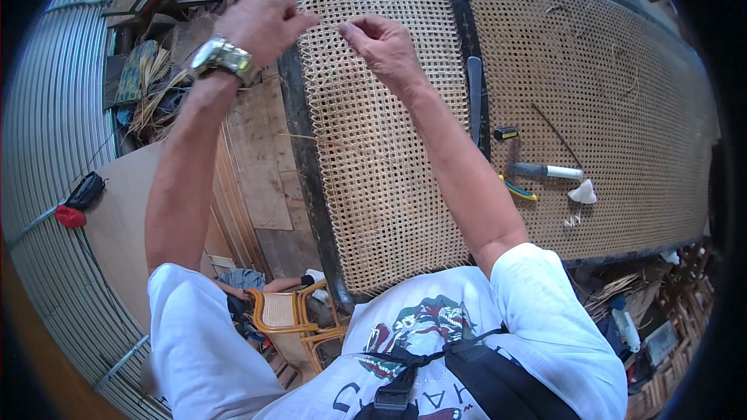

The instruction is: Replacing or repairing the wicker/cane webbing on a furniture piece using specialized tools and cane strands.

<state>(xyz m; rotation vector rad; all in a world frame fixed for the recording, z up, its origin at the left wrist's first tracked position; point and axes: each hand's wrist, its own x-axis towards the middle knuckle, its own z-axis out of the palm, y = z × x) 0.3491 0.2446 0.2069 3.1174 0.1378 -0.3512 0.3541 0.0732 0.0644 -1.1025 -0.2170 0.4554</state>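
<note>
A narrow panel of woven pale cane (381, 187), set in a black frame (302, 163), runs down the middle of the frame, below and beneath both hands; the left hand (261, 27), at upper left, is over the panel's top left edge with fingers curled and thumb pointing right; the right hand (383, 50), at upper centre, is over the weave, thumb and fingertips drawn together; whether either grasps a fine strand, I cannot tell. A metal wristwatch (222, 57) is on the left wrist; a grey blade-like tool (475, 97) lies along the dark bar right of the panel; on the wider cane panel (583, 70), filling the right, lie a small black block (506, 133), a dark-and-white cylindrical tool (545, 171), a yellow-edged tool (520, 188) and a white lump (582, 192). At lower right is a white bottle-shaped object (626, 330), contents not visible; at lower centre, a white T-shirt (420, 334) bears a coloured print and dark lettering, partly covered by a black strap (397, 389).
</note>
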